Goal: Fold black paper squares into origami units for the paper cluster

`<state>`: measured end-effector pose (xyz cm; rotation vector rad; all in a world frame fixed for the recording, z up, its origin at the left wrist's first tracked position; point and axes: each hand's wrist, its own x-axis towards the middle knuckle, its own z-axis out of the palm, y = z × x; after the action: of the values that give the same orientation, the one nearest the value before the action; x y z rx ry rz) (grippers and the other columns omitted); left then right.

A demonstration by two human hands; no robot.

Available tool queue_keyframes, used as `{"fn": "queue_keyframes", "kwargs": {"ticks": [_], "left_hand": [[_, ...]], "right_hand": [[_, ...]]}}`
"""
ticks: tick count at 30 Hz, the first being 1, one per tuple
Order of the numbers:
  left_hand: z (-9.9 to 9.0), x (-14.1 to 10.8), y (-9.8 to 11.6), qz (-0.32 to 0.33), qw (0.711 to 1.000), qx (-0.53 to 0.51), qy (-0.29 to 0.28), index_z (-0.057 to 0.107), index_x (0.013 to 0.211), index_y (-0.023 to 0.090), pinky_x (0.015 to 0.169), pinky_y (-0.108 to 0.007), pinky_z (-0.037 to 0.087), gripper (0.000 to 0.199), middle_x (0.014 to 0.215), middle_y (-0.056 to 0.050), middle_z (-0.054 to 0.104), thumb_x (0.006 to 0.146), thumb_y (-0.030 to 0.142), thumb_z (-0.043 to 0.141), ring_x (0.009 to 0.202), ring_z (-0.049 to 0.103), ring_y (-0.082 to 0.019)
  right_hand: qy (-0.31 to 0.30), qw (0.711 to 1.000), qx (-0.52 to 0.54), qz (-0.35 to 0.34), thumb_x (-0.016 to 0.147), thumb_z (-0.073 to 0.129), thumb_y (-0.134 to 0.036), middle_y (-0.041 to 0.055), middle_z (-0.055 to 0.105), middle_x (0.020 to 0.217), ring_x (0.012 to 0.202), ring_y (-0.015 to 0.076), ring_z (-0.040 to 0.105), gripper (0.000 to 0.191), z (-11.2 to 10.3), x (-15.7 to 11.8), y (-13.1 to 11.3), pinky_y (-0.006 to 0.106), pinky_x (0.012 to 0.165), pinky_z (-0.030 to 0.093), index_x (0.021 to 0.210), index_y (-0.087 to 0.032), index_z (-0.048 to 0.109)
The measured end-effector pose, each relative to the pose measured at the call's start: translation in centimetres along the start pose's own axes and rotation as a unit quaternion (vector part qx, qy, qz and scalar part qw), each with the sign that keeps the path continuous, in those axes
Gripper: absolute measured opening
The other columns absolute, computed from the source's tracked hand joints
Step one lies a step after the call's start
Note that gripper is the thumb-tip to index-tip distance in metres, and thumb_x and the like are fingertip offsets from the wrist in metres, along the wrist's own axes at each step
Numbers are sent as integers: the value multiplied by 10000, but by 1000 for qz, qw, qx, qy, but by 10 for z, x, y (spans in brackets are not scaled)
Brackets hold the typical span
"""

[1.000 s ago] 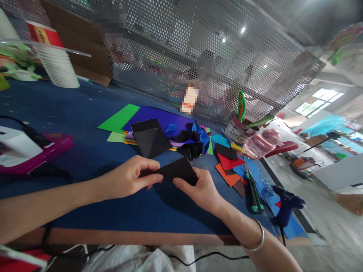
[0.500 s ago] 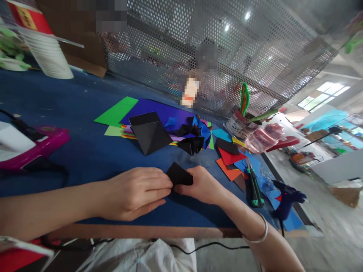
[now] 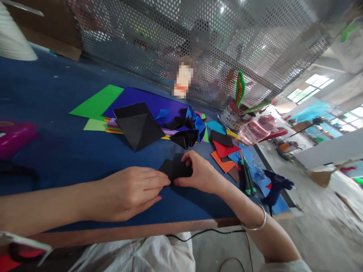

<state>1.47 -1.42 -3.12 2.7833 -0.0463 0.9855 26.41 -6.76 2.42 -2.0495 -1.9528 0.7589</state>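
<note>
Behind everything, a perforated metal screen point(image 3: 159, 34) slants above my blue desk point(image 3: 70, 151). On the desk, beyond my hands, a large purple sheet point(image 3: 159, 100) lies among other coloured papers. Nearer me, my left hand point(image 3: 130, 192) lies low, its fingers straight and together, tips at the left side of some black paper point(image 3: 180, 168). My right hand point(image 3: 202, 173) holds that paper's other side, thumb and fingers bent around it. A bigger folded black piece point(image 3: 141, 128) rests partly over the purple sheet; a glue gun point(image 3: 275, 187) and a green-and-black cutter point(image 3: 248, 179) lie to the right.

To crease well, I should line up the edges, hold the paper steady with one hand and press firmly outward from the middle with the other, keeping the corners sharp.

My left fingertips hide part of the paper; I cannot tell whether they pinch or merely press. Black on black, its layers and crease are hard to make out. At the left edge, a magenta object point(image 3: 17, 138) is cut off.
</note>
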Motion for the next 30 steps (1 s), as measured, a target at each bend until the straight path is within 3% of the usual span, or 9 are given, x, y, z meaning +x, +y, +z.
{"fn": "queue_keyframes", "kwargs": {"ticks": [4,7,13,21,24,30], "left_hand": [[6,-7,-2,-2,1000,-14,14,753,1416,197,1063,-330,681,399,1266,-89,874,1081,109,554,1152,840,-229],[12,-12,-5,-3,1000,-20,21,743,1443,211,1088,-355,675,419,1293,-92,867,1086,113,547,1161,838,-236],[14,-14,-9,12,999,-18,28,784,1354,177,1039,-354,690,361,1280,-103,869,1105,140,526,1154,839,-247],[3,-2,-6,33,999,14,10,811,1214,142,974,-347,724,360,1237,-120,879,1130,143,461,1108,859,-250],[7,-6,-7,37,999,18,10,792,1231,121,976,-352,722,357,1247,-130,875,1140,150,448,1121,857,-253],[19,-20,-11,1,999,-40,19,760,1373,187,1117,-353,661,377,1358,-93,844,1083,106,533,1270,803,-244]], "right_hand": [[-16,1000,2,-3,705,1009,-325,24,675,1139,1024,227,661,602,-2,4,2,383,890,474,1148,-233,611],[-23,1000,13,-9,703,1011,-328,28,678,1139,1000,216,653,607,-2,6,5,382,882,487,1152,-227,617],[-23,999,32,-16,691,1018,-352,34,691,1141,994,211,659,614,-5,8,9,371,871,507,1148,-218,631],[-31,998,51,-1,684,1023,-330,23,677,1127,975,194,632,622,-5,9,7,349,848,496,1137,-206,616],[-22,998,63,0,686,1016,-313,1,658,1072,939,181,621,596,-8,7,19,338,829,485,1117,-211,617],[20,996,86,32,679,1011,-348,-27,619,995,860,160,589,570,-25,-2,57,313,766,471,1072,-222,617]]}}
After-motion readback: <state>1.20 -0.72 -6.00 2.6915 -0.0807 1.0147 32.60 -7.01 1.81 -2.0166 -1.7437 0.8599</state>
